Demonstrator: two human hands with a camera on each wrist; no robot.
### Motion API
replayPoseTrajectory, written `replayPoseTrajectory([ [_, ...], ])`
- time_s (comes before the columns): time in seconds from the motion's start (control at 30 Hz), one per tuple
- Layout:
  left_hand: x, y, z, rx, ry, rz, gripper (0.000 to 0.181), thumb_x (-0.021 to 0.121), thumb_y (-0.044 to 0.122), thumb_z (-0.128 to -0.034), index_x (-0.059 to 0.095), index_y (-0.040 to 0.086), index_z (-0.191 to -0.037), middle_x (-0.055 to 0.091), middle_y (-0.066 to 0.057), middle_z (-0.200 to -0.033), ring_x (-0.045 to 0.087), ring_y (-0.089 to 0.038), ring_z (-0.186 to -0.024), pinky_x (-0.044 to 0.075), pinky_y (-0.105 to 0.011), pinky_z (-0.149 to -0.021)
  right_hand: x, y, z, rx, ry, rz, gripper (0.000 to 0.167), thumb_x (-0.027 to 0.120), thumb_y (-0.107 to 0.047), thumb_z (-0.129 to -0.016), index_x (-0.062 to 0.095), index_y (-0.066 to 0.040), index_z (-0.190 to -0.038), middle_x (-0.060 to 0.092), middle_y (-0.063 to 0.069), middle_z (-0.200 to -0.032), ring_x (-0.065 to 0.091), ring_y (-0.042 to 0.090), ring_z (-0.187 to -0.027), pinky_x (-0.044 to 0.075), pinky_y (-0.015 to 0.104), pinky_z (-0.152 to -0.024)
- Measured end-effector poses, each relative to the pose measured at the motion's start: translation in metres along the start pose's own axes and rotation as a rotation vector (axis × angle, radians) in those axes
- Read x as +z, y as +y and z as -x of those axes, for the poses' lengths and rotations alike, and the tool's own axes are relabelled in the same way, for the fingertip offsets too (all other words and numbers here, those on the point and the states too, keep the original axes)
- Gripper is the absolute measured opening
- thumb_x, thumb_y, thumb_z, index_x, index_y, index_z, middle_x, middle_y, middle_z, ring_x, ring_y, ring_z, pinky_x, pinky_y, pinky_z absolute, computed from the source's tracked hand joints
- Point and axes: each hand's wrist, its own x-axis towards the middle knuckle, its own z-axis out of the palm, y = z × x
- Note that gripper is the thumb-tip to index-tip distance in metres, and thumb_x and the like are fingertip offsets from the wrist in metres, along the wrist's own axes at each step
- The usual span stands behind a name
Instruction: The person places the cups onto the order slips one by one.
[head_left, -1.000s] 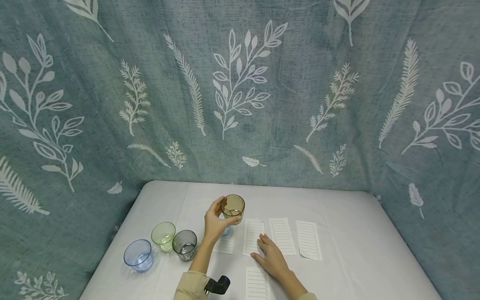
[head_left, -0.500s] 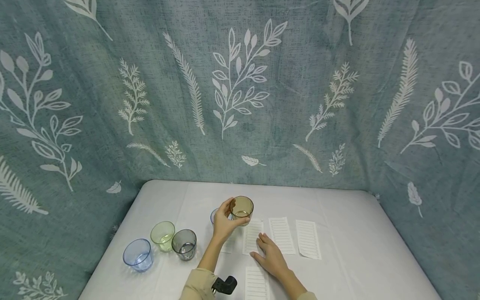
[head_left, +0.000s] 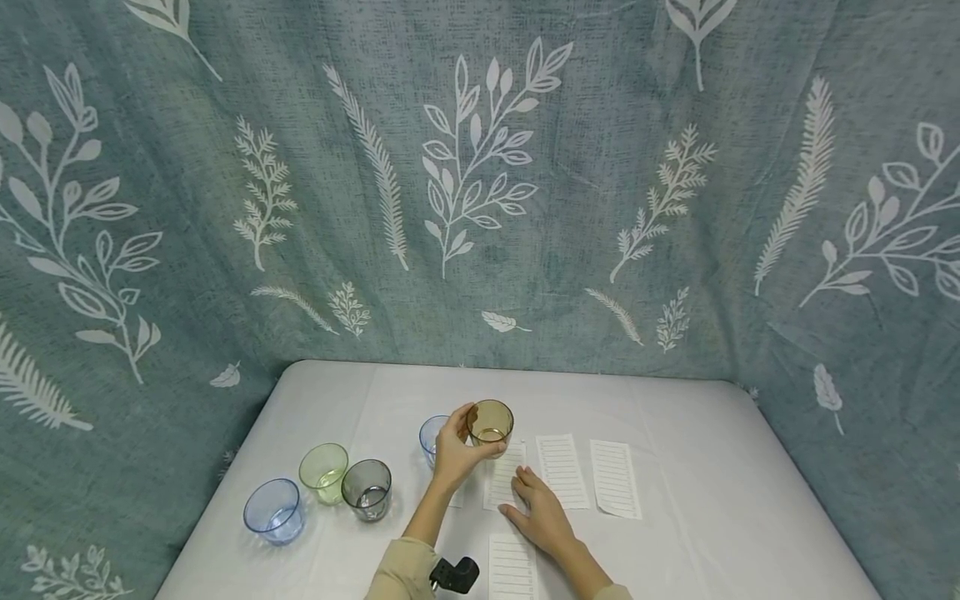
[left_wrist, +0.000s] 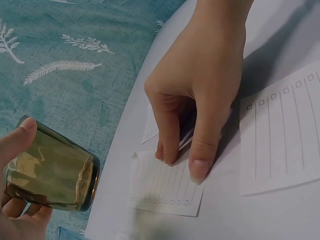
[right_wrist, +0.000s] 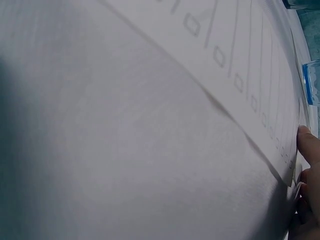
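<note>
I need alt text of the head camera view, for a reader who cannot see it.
A left hand holds an amber glass over a white table, while the right hand rests among lined paper slips. To the left stand two blue glasses, one partly hidden, a green glass and a gray glass; leaf-patterned fabric hangs behind.

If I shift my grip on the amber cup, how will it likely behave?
The amber cup is probably stiff: its walls show no dent in the left hand. Its glossy surface may be slippery. It narrows toward its base, so laid sideways it could roll in a curve.
</note>
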Motion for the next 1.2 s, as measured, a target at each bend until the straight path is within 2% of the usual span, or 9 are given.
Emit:
replayPoseTrajectory([
  [0.33, 0.014, -0.007, -0.001, -0.031, -0.015, -0.023, 0.08, 0.083, 0.005, -0.0673, 0.041, -0.01, -0.133, 0.046, -0.027, -0.136, 0.041, -0.04, -0.129, 0.032, -0.044, -0.108, -0.001, 0.0, -0.001, -0.001, -0.011, 0.006, 0.053, 0.07, -0.031, -0.084, 0.06, 0.009, -0.117, 0.051, 0.024, -0.133, 0.043, 0.04, -0.127, 0.037, 0.051, -0.103],
  [0.5, 0.022, -0.01, 0.0, -0.019, -0.032, -0.03, 0.079, 0.082, -0.001, -0.0668, 0.039, -0.013, -0.133, 0.044, -0.031, -0.135, 0.038, -0.043, -0.129, 0.029, -0.047, -0.109, -0.001, 0.0, 0.0, -0.015, -0.008, 0.003, 0.052, 0.07, -0.031, -0.083, 0.061, 0.009, -0.115, 0.051, 0.024, -0.132, 0.043, 0.041, -0.127, 0.038, 0.052, -0.103],
  [0.63, 0.026, -0.012, 0.0, -0.015, -0.046, -0.05, 0.079, 0.081, 0.0, -0.0679, 0.038, -0.012, -0.133, 0.044, -0.031, -0.135, 0.037, -0.043, -0.13, 0.029, -0.048, -0.109, -0.001, 0.0, -0.001, -0.029, 0.006, 0.002, 0.051, 0.07, -0.03, -0.084, 0.062, 0.01, -0.115, 0.052, 0.025, -0.131, 0.044, 0.042, -0.126, 0.038, 0.052, -0.102],
  [0.87, 0.03, -0.021, 0.001, -0.028, -0.049, -0.157, 0.08, 0.082, 0.007, -0.0686, 0.039, -0.011, -0.133, 0.047, -0.028, -0.134, 0.042, -0.043, -0.126, 0.034, -0.049, -0.107, -0.002, 0.001, -0.001, -0.023, 0.001, 0.006, 0.053, 0.07, -0.032, -0.084, 0.061, 0.01, -0.115, 0.051, 0.025, -0.131, 0.043, 0.042, -0.126, 0.038, 0.052, -0.103],
  [1.2, 0.033, -0.035, 0.007, -0.051, -0.059, -0.202, 0.078, 0.082, 0.004, -0.0666, 0.04, -0.01, -0.131, 0.049, -0.029, -0.131, 0.045, -0.044, -0.123, 0.035, -0.052, -0.106, -0.001, 0.0, 0.0, -0.033, 0.005, -0.011, 0.053, 0.07, -0.03, -0.084, 0.06, 0.01, -0.117, 0.051, 0.025, -0.132, 0.043, 0.042, -0.126, 0.038, 0.053, -0.102],
])
